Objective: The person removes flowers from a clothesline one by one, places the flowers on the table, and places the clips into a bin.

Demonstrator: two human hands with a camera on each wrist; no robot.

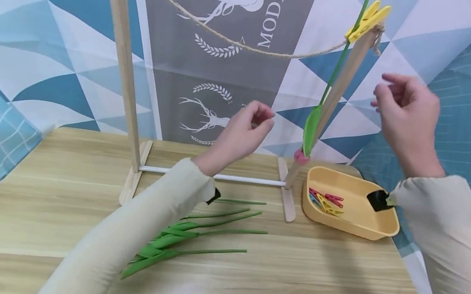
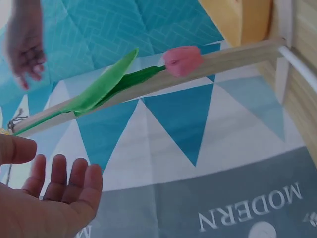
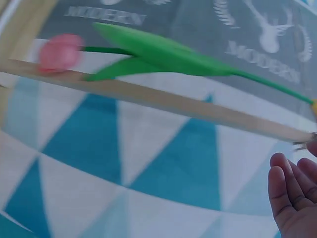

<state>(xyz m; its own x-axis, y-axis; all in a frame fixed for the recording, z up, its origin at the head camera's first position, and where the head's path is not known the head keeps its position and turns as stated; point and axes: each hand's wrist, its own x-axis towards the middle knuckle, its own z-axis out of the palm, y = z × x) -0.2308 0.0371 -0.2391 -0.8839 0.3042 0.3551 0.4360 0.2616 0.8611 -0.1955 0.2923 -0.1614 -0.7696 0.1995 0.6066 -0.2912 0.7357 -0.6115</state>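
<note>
A pink artificial tulip [image 2: 182, 60] hangs head down beside the right wooden post [image 3: 163, 101]. Its green stem is clipped to the twine [image 1: 228, 40] by a yellow clothespin [image 1: 368, 21] near the post's top. Left of the tulip, my left hand [image 1: 247, 127] is in the air below the twine, its fingers loosely bent around nothing. My right hand [image 1: 409, 113] hovers to the right of the post, also holding nothing, with fingers relaxed. Several more green-stemmed flowers [image 1: 173, 238] lie on the table, their heads hidden behind my left sleeve.
A yellow tray [image 1: 348, 225] with several coloured clothespins [image 1: 328, 203] stands at the table's right. The left wooden post [image 1: 123, 46] and a white rod [image 1: 253, 180] belong to the frame. Behind hangs a patterned cloth [image 1: 75, 29]. Wood-grain tabletop [image 1: 270, 282] extends in front.
</note>
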